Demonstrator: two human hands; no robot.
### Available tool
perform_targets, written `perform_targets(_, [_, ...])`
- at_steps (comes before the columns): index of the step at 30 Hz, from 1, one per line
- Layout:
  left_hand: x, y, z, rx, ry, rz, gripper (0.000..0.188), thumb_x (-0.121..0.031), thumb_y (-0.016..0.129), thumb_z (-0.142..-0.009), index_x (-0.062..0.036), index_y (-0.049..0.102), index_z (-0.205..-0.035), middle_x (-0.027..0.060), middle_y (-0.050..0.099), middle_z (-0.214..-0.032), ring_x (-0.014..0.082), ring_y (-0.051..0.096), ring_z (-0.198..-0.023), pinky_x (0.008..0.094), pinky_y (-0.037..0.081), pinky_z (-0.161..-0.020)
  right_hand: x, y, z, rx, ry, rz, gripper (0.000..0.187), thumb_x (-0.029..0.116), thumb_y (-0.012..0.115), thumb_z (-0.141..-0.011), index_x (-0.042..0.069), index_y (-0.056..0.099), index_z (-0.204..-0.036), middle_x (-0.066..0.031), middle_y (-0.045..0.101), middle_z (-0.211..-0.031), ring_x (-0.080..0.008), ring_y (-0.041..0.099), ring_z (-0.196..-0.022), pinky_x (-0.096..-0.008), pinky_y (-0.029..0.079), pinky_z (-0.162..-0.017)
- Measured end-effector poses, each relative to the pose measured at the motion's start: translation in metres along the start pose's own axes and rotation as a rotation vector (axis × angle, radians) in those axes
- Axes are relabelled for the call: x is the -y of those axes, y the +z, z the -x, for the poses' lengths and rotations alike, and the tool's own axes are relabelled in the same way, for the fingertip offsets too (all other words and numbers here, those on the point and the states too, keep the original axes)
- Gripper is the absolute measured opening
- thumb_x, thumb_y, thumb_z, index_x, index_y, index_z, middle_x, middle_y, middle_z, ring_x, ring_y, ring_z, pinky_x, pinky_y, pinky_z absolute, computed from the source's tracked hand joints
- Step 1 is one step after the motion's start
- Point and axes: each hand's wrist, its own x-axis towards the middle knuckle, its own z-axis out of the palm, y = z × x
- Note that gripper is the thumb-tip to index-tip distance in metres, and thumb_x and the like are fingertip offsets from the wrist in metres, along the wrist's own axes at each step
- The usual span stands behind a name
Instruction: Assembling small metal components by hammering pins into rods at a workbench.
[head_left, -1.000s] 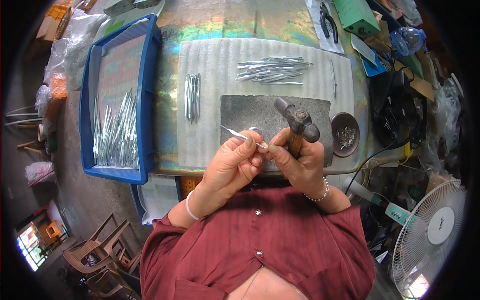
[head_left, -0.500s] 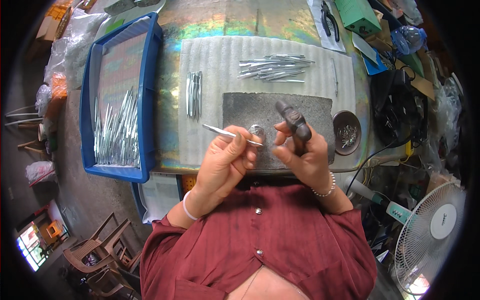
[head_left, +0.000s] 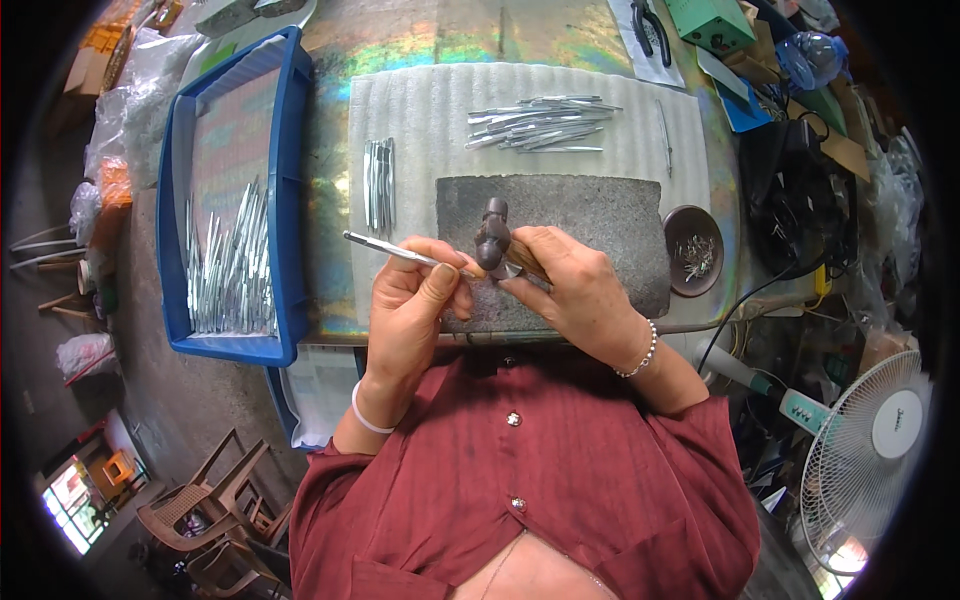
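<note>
My left hand (head_left: 408,312) pinches a slim silver metal rod (head_left: 385,247) between thumb and fingers, its dark-tipped end pointing out to the left. In my right hand (head_left: 582,285) is a ball-peen hammer (head_left: 493,232), gripped close to its head. The hammer head sits at the right end of the rod; whether they touch I cannot tell. Both hands are over the near part of a dark grey stone slab (head_left: 615,225). The round metal piece on the slab is mostly hidden behind the right hand and hammer.
A white foam sheet (head_left: 420,110) under the slab carries a loose pile of rods (head_left: 540,125), a neat bundle (head_left: 379,185) and one single rod (head_left: 664,140). At left stands a blue tray (head_left: 298,200) of rods; at right, a brown dish (head_left: 682,218) of small bits. A fan (head_left: 865,450) stands lower right.
The hammer has swung left and its head now meets the rod's right end area. My right hand has turned inward, and my left hand has shifted slightly left with the rod.
</note>
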Motion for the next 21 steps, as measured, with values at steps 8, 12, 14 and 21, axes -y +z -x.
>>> perform_targets(8, [0.001, 0.008, -0.003, -0.001, 0.000, -0.387, 0.005, -0.002, 0.057, -0.092, -0.0015, 0.059, -0.095, 0.0035, 0.063, -0.088, 0.0049, 0.053, -0.066, 0.0195, 0.045, -0.060, -0.001, -0.003, 0.008, -0.128, 0.061, -0.211, 0.039, 0.010, 0.074, -0.078, 0.001, 0.055, -0.111, -0.0091, 0.062, -0.089, -0.0172, 0.062, -0.071, -0.0298, 0.049, -0.063])
perform_targets(12, [0.004, 0.013, -0.005, -0.004, 0.048, -0.497, 0.004, 0.001, 0.058, -0.090, -0.0007, 0.062, -0.091, 0.0016, 0.060, -0.083, 0.0050, 0.052, -0.067, 0.0190, 0.043, -0.060, -0.001, -0.015, 0.014, -0.061, 0.255, -0.223, 0.036, 0.014, 0.072, -0.079, -0.002, 0.055, -0.107, -0.0136, 0.061, -0.080, -0.0219, 0.064, -0.069, -0.0318, 0.049, -0.064])
perform_targets(14, [0.005, 0.015, -0.006, 0.003, 0.080, -0.531, 0.004, 0.002, 0.058, -0.089, -0.0001, 0.062, -0.091, 0.0021, 0.060, -0.082, 0.0056, 0.052, -0.067, 0.0193, 0.044, -0.060, -0.007, -0.012, 0.017, -0.102, 0.214, -0.274, 0.031, 0.009, 0.071, -0.081, 0.000, 0.057, -0.107, 0.0002, 0.052, -0.068, -0.0047, 0.044, -0.056, -0.0223, 0.037, -0.052])
perform_targets(21, [0.009, 0.012, -0.007, 0.052, 0.154, -0.651, 0.011, 0.005, 0.056, -0.088, -0.0010, 0.062, -0.095, 0.0028, 0.059, -0.091, 0.0070, 0.053, -0.074, 0.0194, 0.044, -0.065, -0.009, -0.011, 0.018, -0.096, 0.209, -0.312, 0.027, 0.005, 0.070, -0.082, -0.001, 0.058, -0.105, 0.0012, 0.052, -0.068, -0.0029, 0.043, -0.058, -0.0213, 0.036, -0.052])
